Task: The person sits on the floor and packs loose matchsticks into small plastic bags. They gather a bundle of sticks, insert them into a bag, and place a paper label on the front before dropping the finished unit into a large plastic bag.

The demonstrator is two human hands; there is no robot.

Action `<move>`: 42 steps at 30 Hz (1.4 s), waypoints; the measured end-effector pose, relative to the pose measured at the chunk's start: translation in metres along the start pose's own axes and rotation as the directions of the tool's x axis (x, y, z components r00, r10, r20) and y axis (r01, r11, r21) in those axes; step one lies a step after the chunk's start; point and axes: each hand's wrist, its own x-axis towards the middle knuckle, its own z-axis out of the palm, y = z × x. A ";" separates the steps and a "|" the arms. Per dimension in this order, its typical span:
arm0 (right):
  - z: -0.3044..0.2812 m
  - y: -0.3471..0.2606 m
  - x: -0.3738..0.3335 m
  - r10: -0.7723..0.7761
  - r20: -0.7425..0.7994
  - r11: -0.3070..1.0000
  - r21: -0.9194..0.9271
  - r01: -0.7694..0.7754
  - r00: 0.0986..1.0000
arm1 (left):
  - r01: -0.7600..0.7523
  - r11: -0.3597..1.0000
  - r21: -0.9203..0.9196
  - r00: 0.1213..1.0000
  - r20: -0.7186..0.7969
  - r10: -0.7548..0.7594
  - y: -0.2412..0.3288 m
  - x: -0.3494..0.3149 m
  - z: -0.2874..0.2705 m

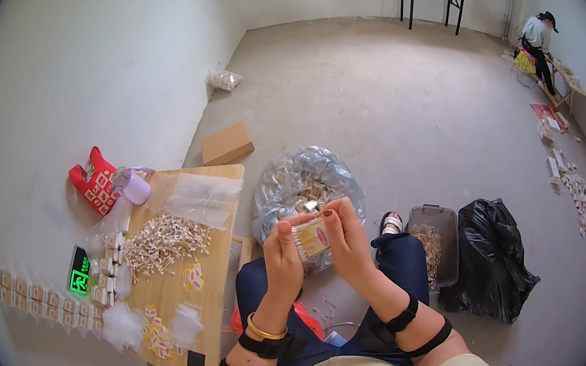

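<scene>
In front of my lap I hold a small clear packet of cotton swabs [311,240] with a yellow and red label. My left hand [283,262] grips its left edge, thumb on the near face. On the other side my right hand [349,242] pinches the packet's right and upper edge. Just beyond, a large clear plastic bag [273,204] full of filled packets stands on the floor. At my left, a wooden table [216,248] carries a heap of loose cotton swabs [164,242], yellow labels [156,334] and small clear bags [123,327].
A lilac cup [132,186] and red bag [94,181] are by the table's far end. Beyond lies a cardboard box [226,143]. At right stand a grey bin [431,246] of swabs and a black bag [492,260]. Another person [539,39] works far right.
</scene>
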 end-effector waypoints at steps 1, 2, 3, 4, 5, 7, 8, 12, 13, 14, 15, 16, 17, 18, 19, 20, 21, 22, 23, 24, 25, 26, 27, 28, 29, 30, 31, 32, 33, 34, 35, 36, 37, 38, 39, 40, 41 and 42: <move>0.000 0.004 0.001 0.016 -0.022 0.999 0.037 -0.015 1.000 | -0.015 0.999 -0.039 1.000 0.012 0.016 0.006 0.001 0.002; 0.000 0.007 0.000 0.063 0.007 0.992 0.105 -0.063 0.998 | -0.079 0.997 0.012 0.997 -0.013 0.079 0.008 0.002 0.003; -0.001 0.010 -0.002 0.108 0.038 0.979 0.170 -0.113 0.993 | -0.141 0.988 0.065 0.989 -0.033 0.143 0.010 0.003 0.004; -0.002 0.011 -0.003 0.151 0.071 0.959 0.232 -0.163 0.986 | -0.200 0.973 0.118 0.977 -0.049 0.207 0.011 0.004 0.005; -0.002 0.011 -0.003 0.162 0.067 0.953 0.247 -0.174 0.984 | -0.228 0.948 0.223 0.968 -0.050 0.244 0.013 0.004 0.004; -0.003 0.009 -0.002 0.185 0.058 0.941 0.277 -0.194 0.981 | -0.263 0.884 0.386 0.952 -0.045 0.303 0.015 0.004 0.001; -0.003 0.009 -0.002 0.184 0.043 0.945 0.266 -0.189 0.982 | -0.273 0.854 0.444 0.945 -0.044 0.325 0.014 0.004 0.000; 0.000 0.013 -0.001 0.164 -0.010 0.950 0.272 -0.155 0.986 | -0.290 0.879 0.379 0.936 -0.080 0.343 0.001 0.008 0.001; 0.001 0.016 -0.001 0.158 -0.020 0.947 0.287 -0.146 0.987 | -0.296 0.897 0.329 0.935 -0.095 0.343 0.000 0.010 0.002; 0.001 0.019 0.000 0.179 -0.022 0.931 0.326 -0.162 0.984 | -0.219 0.956 0.197 0.965 -0.101 0.242 0.001 0.010 0.003; 0.002 0.023 0.000 0.200 -0.023 0.914 0.365 -0.178 0.980 | -0.133 0.989 0.061 0.986 -0.094 0.139 0.004 0.010 0.003; 0.002 0.024 0.000 0.219 -0.023 0.896 0.401 -0.192 0.975 | -0.042 0.996 -0.076 0.997 -0.073 0.037 0.006 0.009 0.003; 0.003 0.024 0.000 0.235 -0.013 0.890 0.406 -0.210 0.972 | -0.024 0.993 -0.118 0.998 -0.058 0.017 0.006 0.009 0.001; 0.002 0.024 -0.001 0.251 -0.003 0.883 0.411 -0.228 0.968 | -0.005 0.987 -0.159 0.999 -0.043 -0.002 0.005 0.009 -0.001; 0.002 0.025 -0.001 0.268 0.006 0.876 0.414 -0.247 0.963 | 0.016 0.980 -0.200 0.999 -0.026 -0.022 0.004 0.009 -0.003; 0.001 0.025 -0.001 0.268 0.011 0.877 0.412 -0.249 0.963 | -0.029 0.987 -0.158 0.998 -0.062 0.020 0.005 0.010 0.000; 0.001 0.025 -0.002 0.267 0.017 0.877 0.410 -0.250 0.963 | -0.074 0.991 -0.112 0.993 -0.098 0.063 0.007 0.011 0.004; 0.002 0.026 -0.002 0.267 0.022 0.877 0.408 -0.252 0.963 | -0.116 0.991 -0.066 0.986 -0.130 0.107 0.008 0.011 0.006; 0.003 0.026 -0.002 0.270 0.023 0.873 0.416 -0.255 0.963 | -0.188 0.982 0.016 0.974 -0.128 0.189 0.003 0.012 0.005; 0.005 0.027 -0.002 0.273 0.025 0.869 0.423 -0.257 0.962 | -0.259 0.961 0.099 0.956 -0.118 0.270 -0.007 0.014 0.002; 0.007 0.028 -0.002 0.274 0.025 0.865 0.430 -0.258 0.961 | -0.328 0.928 0.178 0.932 -0.100 0.349 -0.011 0.015 0.001; 0.007 0.031 -0.002 0.262 0.001 0.873 0.426 -0.237 0.965 | -0.331 0.918 0.219 0.929 -0.096 0.357 -0.012 0.015 -0.001; 0.008 0.035 -0.001 0.249 -0.022 0.881 0.421 -0.217 0.968 | -0.333 0.907 0.260 0.926 -0.091 0.366 -0.012 0.014 -0.003; 0.009 0.036 -0.001 0.236 -0.045 0.888 0.416 -0.197 0.971 | -0.334 0.894 0.300 0.923 -0.088 0.374 -0.011 0.013 -0.006; 0.008 0.036 0.000 0.244 -0.041 0.886 0.415 -0.206 0.969 | -0.289 0.920 0.266 0.939 -0.109 0.326 -0.010 0.011 -0.010; 0.005 0.033 0.001 0.252 -0.038 0.885 0.414 -0.214 0.967 | -0.243 0.942 0.230 0.952 -0.129 0.277 -0.009 0.010 -0.014; 0.003 0.032 0.002 0.263 -0.035 0.882 0.413 -0.226 0.964 | -0.194 0.962 0.193 0.964 -0.146 0.223 -0.006 0.008 -0.017; 0.003 0.030 0.001 0.272 -0.026 0.877 0.418 -0.237 0.962 | -0.145 0.976 0.161 0.974 -0.149 0.169 -0.002 0.007 -0.018; 0.003 0.028 0.001 0.281 -0.018 0.872 0.422 -0.248 0.959 | -0.095 0.987 0.128 0.982 -0.151 0.115 0.006 0.007 -0.019; 0.004 0.027 0.001 0.289 -0.006 0.866 0.429 -0.259 0.957 | -0.047 0.994 0.098 0.986 -0.155 0.062 0.012 0.006 -0.022; 0.005 0.027 0.001 0.305 -0.010 0.861 0.430 -0.272 0.952 | -0.017 0.998 0.064 0.989 -0.145 0.026 0.013 0.004 -0.025; 0.006 0.029 0.000 0.322 -0.014 0.856 0.432 -0.284 0.947 | 0.013 0.999 0.031 0.991 -0.135 -0.008 0.014 0.003 -0.029; 0.007 0.029 0.000 0.336 -0.018 0.852 0.432 -0.296 0.942 | 0.041 0.999 -0.004 0.991 -0.124 -0.041 0.014 0.001 -0.032; 0.008 0.032 0.000 0.335 -0.008 0.849 0.436 -0.298 0.942 | 0.024 0.998 -0.050 0.992 -0.119 -0.030 0.012 0.000 -0.033; 0.010 0.035 0.000 0.334 0.002 0.846 0.440 -0.301 0.943 | 0.007 0.995 -0.097 0.993 -0.114 -0.018 0.006 -0.002 -0.034; 0.012 0.037 0.001 0.334 0.012 0.843 0.444 -0.304 0.943 | -0.008 0.990 -0.144 0.994 -0.110 -0.008 0.001 -0.002 -0.035; 0.015 0.037 0.000 0.322 0.012 0.853 0.430 -0.296 0.947 | 0.045 0.986 -0.158 0.995 -0.082 -0.059 -0.003 -0.003 -0.037; 0.020 0.037 0.000 0.310 0.013 0.863 0.416 -0.287 0.951 | 0.099 0.980 -0.171 0.992 -0.055 -0.109 -0.007 -0.004 -0.040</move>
